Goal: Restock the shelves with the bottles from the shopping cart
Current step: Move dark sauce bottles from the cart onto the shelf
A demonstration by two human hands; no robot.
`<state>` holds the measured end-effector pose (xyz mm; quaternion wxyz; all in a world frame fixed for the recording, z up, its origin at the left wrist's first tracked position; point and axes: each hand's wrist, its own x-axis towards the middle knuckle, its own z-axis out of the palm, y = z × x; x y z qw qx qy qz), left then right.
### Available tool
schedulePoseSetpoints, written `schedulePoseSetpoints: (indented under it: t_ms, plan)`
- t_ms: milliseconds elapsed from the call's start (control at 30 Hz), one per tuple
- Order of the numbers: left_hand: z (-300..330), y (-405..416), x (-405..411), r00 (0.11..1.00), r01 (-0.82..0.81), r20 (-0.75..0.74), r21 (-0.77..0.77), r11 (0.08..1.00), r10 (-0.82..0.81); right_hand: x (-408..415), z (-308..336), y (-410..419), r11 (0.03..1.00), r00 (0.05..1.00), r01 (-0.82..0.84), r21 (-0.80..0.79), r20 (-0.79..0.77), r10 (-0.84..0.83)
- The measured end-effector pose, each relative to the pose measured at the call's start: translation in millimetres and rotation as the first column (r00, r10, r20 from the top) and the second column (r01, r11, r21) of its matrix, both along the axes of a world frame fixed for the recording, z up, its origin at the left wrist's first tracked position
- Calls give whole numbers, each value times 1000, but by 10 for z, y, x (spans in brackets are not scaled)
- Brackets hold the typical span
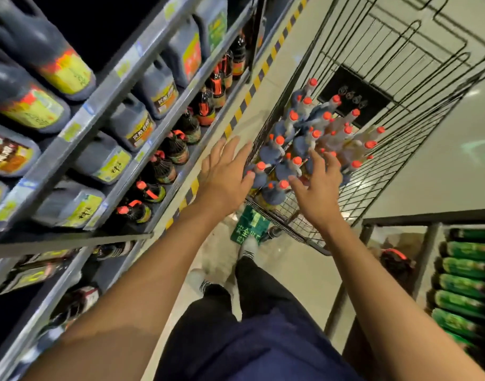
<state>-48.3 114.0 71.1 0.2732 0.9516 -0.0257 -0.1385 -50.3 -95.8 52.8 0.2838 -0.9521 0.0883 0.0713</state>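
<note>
Both hands, the left hand (pixel 225 177) and the right hand (pixel 318 188), reach with fingers spread and grip released over the red-capped bottles (pixel 304 138) standing in the shopping cart (pixel 400 138), so picking looks next, then the shelves (pixel 142 149).

Below me I see my dark trousers (pixel 263 287) and my pale shoes (pixel 248 246) on a light, shiny floor (pixel 442 160). A green floor sticker (pixel 248 225) with white characters lies just beyond the far shoe. A yellow-and-black striped tape (pixel 237 115) runs along the floor on the left, from near to far. On the far left, big dark jugs (pixel 131 123) with yellow and red labels stand in rows. Near right, green packs (pixel 464 284) are stacked in a dark-framed rack (pixel 428 259).
</note>
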Motion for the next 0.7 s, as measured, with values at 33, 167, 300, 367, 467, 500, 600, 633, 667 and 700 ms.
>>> schedulePoseSetpoints:
  t_ms: [33,167,300,367,467,500,600,633,667,700]
  plan:
    - [-20,-103,44,1000,-4,-8,7,1000,5,32,-39,-133,1000,1000,10,6,-16,-9]
    - [-133,-487,240,999,38,-39,48,998,-36,249,-227,-606,998,998,56,9,-37,-56]
    - [-291,-711,466,992,108,-73,67,992,-103,412,-400,-834,994,992,109,7,-59,-109]
    - [-364,-786,587,987,140,-97,94,986,-131,451,-487,-887,992,990,127,5,-63,-126]
    - [-524,-851,791,975,188,-134,84,979,-176,467,-692,-925,988,985,155,-8,-79,-155]
    - [-604,-867,867,971,207,-135,83,975,-195,471,-776,-919,986,984,164,-22,-73,-165]
    - [-856,-902,1074,955,276,-154,132,952,-255,468,-1044,-872,974,965,226,-14,-136,-225]
    - [-930,-917,1129,947,302,-160,147,942,-279,462,-1125,-870,965,952,263,0,-163,-260]
    - [-997,-935,1173,937,332,-168,151,931,-307,456,-1201,-879,953,938,304,13,-177,-297]
    - [-1044,-957,1206,924,365,-175,146,920,-339,448,-1269,-897,935,920,353,27,-189,-342]
